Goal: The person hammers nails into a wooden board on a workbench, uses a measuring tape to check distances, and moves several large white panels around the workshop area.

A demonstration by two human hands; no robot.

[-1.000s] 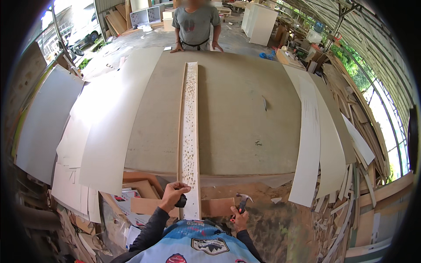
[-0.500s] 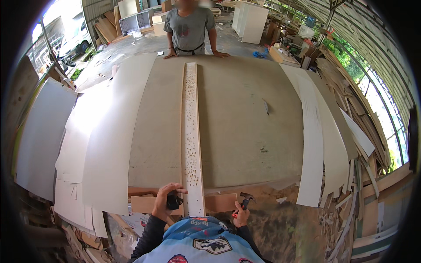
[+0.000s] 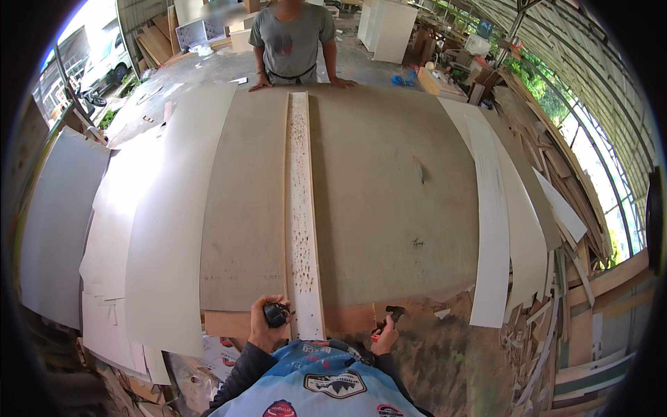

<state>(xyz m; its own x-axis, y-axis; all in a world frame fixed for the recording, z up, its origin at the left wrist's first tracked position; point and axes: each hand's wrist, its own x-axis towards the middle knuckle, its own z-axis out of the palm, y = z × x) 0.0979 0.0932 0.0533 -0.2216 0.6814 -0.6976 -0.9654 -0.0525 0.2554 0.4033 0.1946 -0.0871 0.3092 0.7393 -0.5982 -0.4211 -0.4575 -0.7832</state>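
Observation:
My left hand (image 3: 260,328) is closed around a compact, rounded black tape measure (image 3: 276,315). It is just left of the near end of a long white wooden channel (image 3: 317,306) with raised, light brown side strips. Scattered small dark specks (image 3: 301,208) cover much of the channel floor; whether they are holes or bits cannot be made out. On the channel's other side, my right hand (image 3: 384,338) grips a claw hammer (image 3: 395,311) with a dark head and some red on its handle. The hammer is apart from the channel.
Beneath the channel lies a wide grey-brown sheet (image 3: 389,187). White panels (image 3: 174,208) flank it on the left, and white strips (image 3: 490,229) on the right. A person in a grey shirt (image 3: 293,45) leans both hands on the far edge. Wood offcuts (image 3: 563,174) pile up at the right.
My left hand has turned and now shows more of the tape measure. The hammer has shifted slightly in my right hand's grip area. The whole view has moved a little.

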